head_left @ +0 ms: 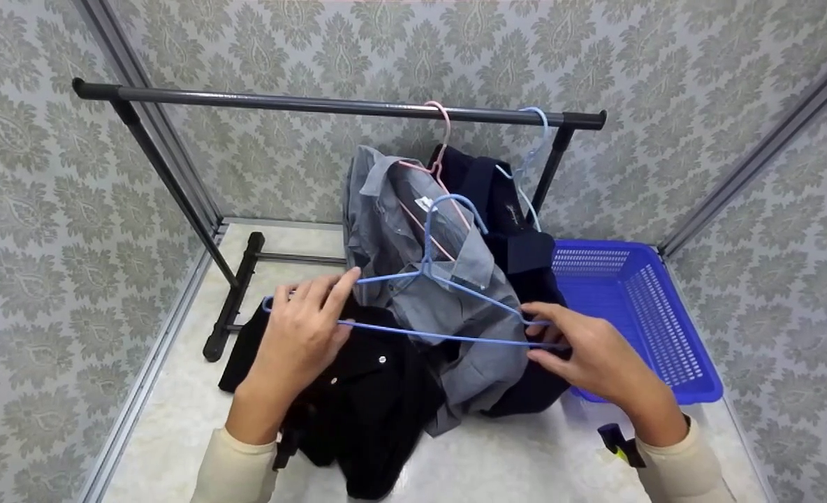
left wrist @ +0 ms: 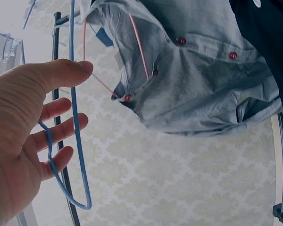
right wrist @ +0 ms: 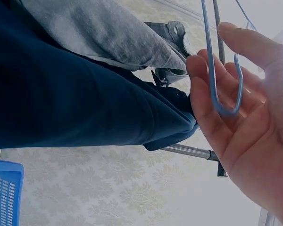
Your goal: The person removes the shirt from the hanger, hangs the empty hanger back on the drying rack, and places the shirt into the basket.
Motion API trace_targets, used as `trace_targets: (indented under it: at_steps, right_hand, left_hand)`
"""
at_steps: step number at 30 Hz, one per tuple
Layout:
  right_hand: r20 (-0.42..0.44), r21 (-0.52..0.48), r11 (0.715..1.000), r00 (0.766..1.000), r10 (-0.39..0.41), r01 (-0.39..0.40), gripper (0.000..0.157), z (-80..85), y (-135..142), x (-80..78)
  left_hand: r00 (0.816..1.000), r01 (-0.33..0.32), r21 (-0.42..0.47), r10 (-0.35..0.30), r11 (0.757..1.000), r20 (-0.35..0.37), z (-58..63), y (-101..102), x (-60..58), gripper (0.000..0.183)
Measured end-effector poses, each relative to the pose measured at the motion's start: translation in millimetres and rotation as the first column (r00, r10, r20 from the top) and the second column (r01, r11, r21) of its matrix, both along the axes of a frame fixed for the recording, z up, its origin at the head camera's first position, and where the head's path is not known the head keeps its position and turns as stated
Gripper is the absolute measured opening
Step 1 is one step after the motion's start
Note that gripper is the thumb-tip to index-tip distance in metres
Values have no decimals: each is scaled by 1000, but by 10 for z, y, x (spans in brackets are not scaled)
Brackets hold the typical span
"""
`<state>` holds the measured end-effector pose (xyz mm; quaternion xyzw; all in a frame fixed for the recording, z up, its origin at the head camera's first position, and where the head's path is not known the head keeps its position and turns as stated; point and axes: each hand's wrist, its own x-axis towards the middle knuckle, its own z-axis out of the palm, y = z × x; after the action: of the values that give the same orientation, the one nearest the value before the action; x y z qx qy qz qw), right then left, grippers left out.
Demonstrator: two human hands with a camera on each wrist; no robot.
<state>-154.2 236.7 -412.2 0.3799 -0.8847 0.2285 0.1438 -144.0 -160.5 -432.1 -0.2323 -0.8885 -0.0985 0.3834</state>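
A bare blue wire hanger (head_left: 427, 241) is held level between both hands, its hook pointing up. My left hand (head_left: 309, 321) grips its left end, the thumb on one side and the fingers behind the wire. At the other end my right hand (head_left: 588, 349) holds the hanger between thumb and fingers, and in the right wrist view the looped blue end (right wrist: 226, 111) lies across the fingers. Behind it a grey button-up shirt (head_left: 483, 377) hangs on a pink hanger (head_left: 447, 129). Below my left hand is a black garment (head_left: 378, 405) with shiny buttons.
A dark metal clothes rack (head_left: 281, 103) spans the back. A dark navy garment (head_left: 525, 258) hangs near its right end on a light blue hanger (head_left: 545, 133). On the floor at the right stands a blue plastic basket (head_left: 672, 328). Patterned walls enclose the space.
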Motion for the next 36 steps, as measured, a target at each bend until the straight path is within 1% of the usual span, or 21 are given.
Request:
trace_targets:
  at_steps: [2, 4, 7, 9, 11, 12, 13, 14, 15, 16, 17, 19, 21, 22, 23, 24, 26, 28, 31, 34, 36]
  right_hand:
    - [19, 3, 1000, 1000, 22, -22, 63, 1, -6, -3]
    - [6, 14, 999, 999, 48, -48, 59, -3, -17, -11]
    - [-53, 4, 996, 995, 90, -90, 53, -10, -25, -23]
    - [-118, -8, 994, 987, 111, -113, 51, -6, -24, -34]
    - [-161, -14, 993, 981, 110, -114, 48, 4, -19, -37]
    - [-177, -11, 993, 978, 110, -114, 47, 8, -17, -38]
    - [-193, -6, 994, 975, 109, -112, 46, 12, -14, -41]
    - [-207, 1, 994, 972, 107, -110, 46, 15, -11, -44]
    - [-215, 7, 994, 971, 105, -106, 44, 15, -8, -47]
    - [-218, 11, 994, 970, 105, -105, 43, 12, -6, -51]
    - [-223, 12, 994, 969, 108, -108, 43, 5, -4, -56]
    - [-230, 6, 993, 966, 117, -119, 42, -11, 1, -72]
    - [-228, -6, 991, 965, 128, -133, 42, -25, 7, -86]
    - [-219, -11, 990, 967, 132, -138, 42, -31, 8, -93]
    - [-210, -15, 990, 968, 135, -141, 43, -36, 8, -98]
    - [-200, -19, 989, 970, 140, -146, 43, -40, 6, -104]
    - [-179, -27, 988, 973, 146, -154, 43, -46, 0, -116]
    - [-158, -41, 986, 975, 155, -163, 44, -51, -9, -126]
    - [-139, -72, 980, 975, 172, -183, 47, -56, -24, -135]
    - [-138, -92, 977, 974, 180, -193, 52, -61, -37, -139]
    - [-138, -95, 977, 974, 178, -192, 54, -65, -42, -141]
  left_hand:
    - [1000, -4, 7, 4, 1000, 15, 1, -24, 6, 84]
    - [999, -6, 3, 5, 1000, 35, -1, -37, 10, 87]
    - [996, 2, -2, -2, 1000, 85, -4, -41, 10, 91]
    - [990, 9, -1, -9, 1000, 140, 6, -41, 17, 88]
    - [976, 16, 8, -17, 1000, 218, 32, -50, 38, 79]
    - [964, 21, 12, -23, 1000, 263, 45, -57, 49, 75]
    - [947, 31, 18, -35, 999, 319, 62, -66, 59, 71]
    - [923, 41, 25, -47, 999, 381, 82, -76, 69, 65]
    - [893, 61, 43, -74, 997, 444, 102, -93, 73, 59]
    - [853, 86, 67, -109, 994, 511, 120, -114, 74, 54]
    - [803, 114, 107, -155, 988, 576, 136, -135, 70, 51]
    - [686, 154, 198, -249, 968, 684, 158, -177, 52, 44]
    - [578, 180, 289, -339, 940, 742, 168, -214, 31, 39]
    - [534, 185, 319, -368, 930, 762, 171, -226, 25, 38]
    - [501, 186, 337, -384, 923, 776, 172, -234, 20, 37]
    - [484, 189, 342, -390, 920, 783, 171, -238, 19, 36]
    - [477, 194, 327, -380, 925, 792, 173, -237, 22, 34]
    - [488, 187, 305, -358, 934, 796, 176, -234, 36, 31]
    - [528, 163, 271, -316, 949, 788, 187, -242, 72, 31]
    - [558, 140, 261, -293, 955, 776, 204, -262, 112, 30]
    - [587, 130, 251, -279, 959, 760, 217, -275, 134, 29]
